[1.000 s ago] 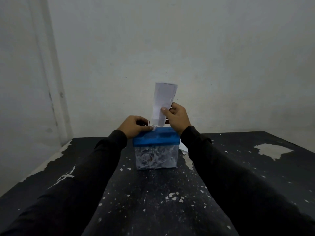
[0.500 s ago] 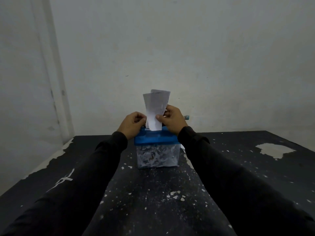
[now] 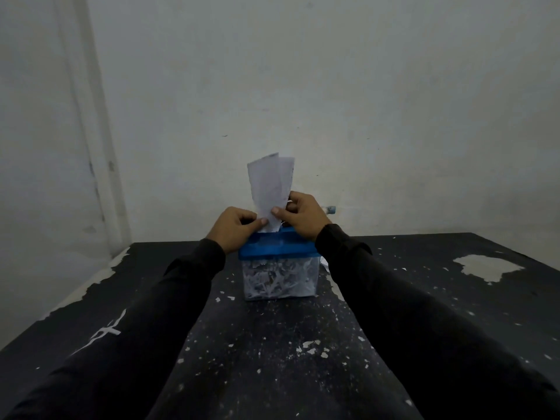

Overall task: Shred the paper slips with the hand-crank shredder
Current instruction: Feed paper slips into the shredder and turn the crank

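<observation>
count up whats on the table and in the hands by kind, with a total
Hand-crank shredder with blue lid and clear bin of shreds: 1
Paper slips held upright over the shredder top, in the grip of both the left hand and the right hand: 2 visible
Hands: 2
Total: 5

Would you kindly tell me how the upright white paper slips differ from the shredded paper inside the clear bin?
The white paper slips are whole and flat, while the shredded paper is a tangle of cut bits. The slips stand upright above the blue shredder lid, pinched by the left hand and right hand; the shreds lie loose inside the clear bin. Both are pale paper.
</observation>
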